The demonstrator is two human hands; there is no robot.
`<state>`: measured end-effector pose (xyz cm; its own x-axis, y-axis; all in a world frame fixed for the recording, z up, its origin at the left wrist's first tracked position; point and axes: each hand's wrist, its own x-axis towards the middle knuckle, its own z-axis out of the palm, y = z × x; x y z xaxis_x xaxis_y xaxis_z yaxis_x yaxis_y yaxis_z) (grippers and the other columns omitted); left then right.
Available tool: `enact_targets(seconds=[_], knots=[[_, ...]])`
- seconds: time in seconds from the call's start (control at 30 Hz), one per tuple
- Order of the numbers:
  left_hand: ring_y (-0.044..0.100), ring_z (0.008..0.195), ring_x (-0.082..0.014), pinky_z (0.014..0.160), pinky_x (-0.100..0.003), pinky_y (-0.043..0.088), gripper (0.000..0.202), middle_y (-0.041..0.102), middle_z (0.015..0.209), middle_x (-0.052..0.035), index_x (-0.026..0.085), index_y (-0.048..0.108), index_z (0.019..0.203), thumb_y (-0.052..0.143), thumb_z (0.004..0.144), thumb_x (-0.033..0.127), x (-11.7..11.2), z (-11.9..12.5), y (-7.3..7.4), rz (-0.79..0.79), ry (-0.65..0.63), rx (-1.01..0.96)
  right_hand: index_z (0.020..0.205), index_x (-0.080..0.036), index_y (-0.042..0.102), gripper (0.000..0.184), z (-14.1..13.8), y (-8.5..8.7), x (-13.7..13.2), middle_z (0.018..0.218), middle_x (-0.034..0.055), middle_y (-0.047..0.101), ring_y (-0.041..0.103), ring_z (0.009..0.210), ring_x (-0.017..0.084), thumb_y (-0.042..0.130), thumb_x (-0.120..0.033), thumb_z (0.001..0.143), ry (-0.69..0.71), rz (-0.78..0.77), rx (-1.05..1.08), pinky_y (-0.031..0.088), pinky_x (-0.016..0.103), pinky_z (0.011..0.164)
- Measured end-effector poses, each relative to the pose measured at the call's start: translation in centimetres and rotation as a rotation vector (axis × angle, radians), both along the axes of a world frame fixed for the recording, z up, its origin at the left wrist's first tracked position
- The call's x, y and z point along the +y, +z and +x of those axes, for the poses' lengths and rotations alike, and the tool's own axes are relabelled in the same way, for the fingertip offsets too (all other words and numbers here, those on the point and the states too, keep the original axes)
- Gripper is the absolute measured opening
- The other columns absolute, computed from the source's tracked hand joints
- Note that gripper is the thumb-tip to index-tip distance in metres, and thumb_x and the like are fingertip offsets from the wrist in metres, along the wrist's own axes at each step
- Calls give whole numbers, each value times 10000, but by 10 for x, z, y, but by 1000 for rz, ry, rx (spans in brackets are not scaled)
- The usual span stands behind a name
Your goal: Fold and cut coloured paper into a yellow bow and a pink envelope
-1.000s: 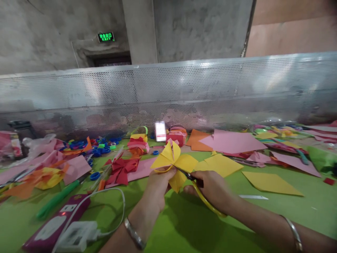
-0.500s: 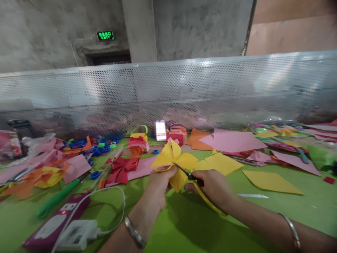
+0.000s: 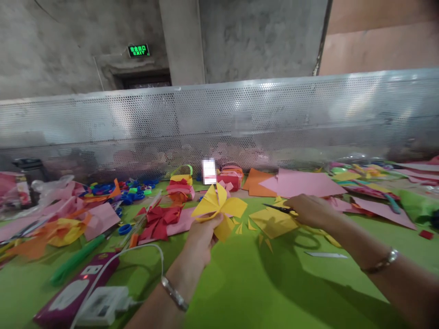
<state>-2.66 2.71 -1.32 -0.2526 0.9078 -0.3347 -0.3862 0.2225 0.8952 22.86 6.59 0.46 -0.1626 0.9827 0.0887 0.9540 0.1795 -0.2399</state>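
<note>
My left hand (image 3: 203, 237) pinches a yellow paper flower (image 3: 219, 206) near its centre, its petals spread above the table. To the right, over a yellow paper sheet (image 3: 273, 223), my right hand (image 3: 305, 209) grips a pair of scissors (image 3: 279, 208) with dark blades pointing left; my fingers partly hide the yellow handle. Several small yellow paper scraps (image 3: 239, 226) lie between the flower and the sheet. Left of my left hand is a folded red paper flower (image 3: 163, 220).
A purple power strip (image 3: 77, 288) with a white charger (image 3: 106, 304) and cable lies at front left. Pink sheets (image 3: 302, 182) and an orange sheet (image 3: 255, 180) lie behind. A white strip (image 3: 325, 254) rests at right. A perforated metal barrier (image 3: 219, 123) stands behind the green table.
My right hand has carried the scissors away from the flower, to the right and farther back. The flower has shifted slightly left in my left hand. Small yellow scraps now show on the table.
</note>
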Motion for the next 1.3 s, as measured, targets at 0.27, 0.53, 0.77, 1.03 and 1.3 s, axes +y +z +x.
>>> enact_targets(seconds=[0.27, 0.53, 0.77, 1.03, 1.3], knots=[[661, 705, -176, 587, -257, 510, 265, 710, 874, -77, 151, 660, 893, 731, 643, 100, -9, 8, 0, 32, -193, 15, 957, -172, 628, 355, -56, -3, -27, 804, 53, 658, 608, 733, 174, 514, -456, 778, 193, -178, 571, 437, 260, 610], [665, 713, -194, 647, -278, 511, 360, 714, 856, -83, 138, 663, 913, 740, 571, 57, -12, 9, -1, 89, -345, 38, 682, -156, 541, 160, -80, -16, -41, 592, -42, 498, 433, 498, 62, 568, -311, 650, 242, -325, 1016, 357, 196, 490], [654, 622, -178, 640, -284, 514, 168, 697, 704, -65, 106, 656, 831, 681, 666, 125, -6, 4, -4, 70, -334, 69, 695, -142, 579, 191, -80, -18, -40, 606, -32, 552, 535, 539, 84, 641, -308, 626, 237, -385, 1107, 389, 202, 512], [656, 619, -169, 658, -277, 514, 136, 682, 632, -37, 121, 653, 756, 696, 630, 90, -6, 4, -2, 81, -306, 42, 628, -139, 573, 146, -80, -23, -39, 545, -48, 527, 454, 487, 61, 651, -262, 629, 256, -377, 1132, 358, 194, 483], [651, 578, -169, 637, -279, 516, 129, 681, 598, -40, 112, 661, 747, 658, 640, 38, -6, 3, 1, 62, -285, 50, 641, -135, 589, 119, -78, -27, -35, 547, -46, 549, 467, 491, 66, 654, -235, 635, 247, -380, 1159, 358, 202, 491]])
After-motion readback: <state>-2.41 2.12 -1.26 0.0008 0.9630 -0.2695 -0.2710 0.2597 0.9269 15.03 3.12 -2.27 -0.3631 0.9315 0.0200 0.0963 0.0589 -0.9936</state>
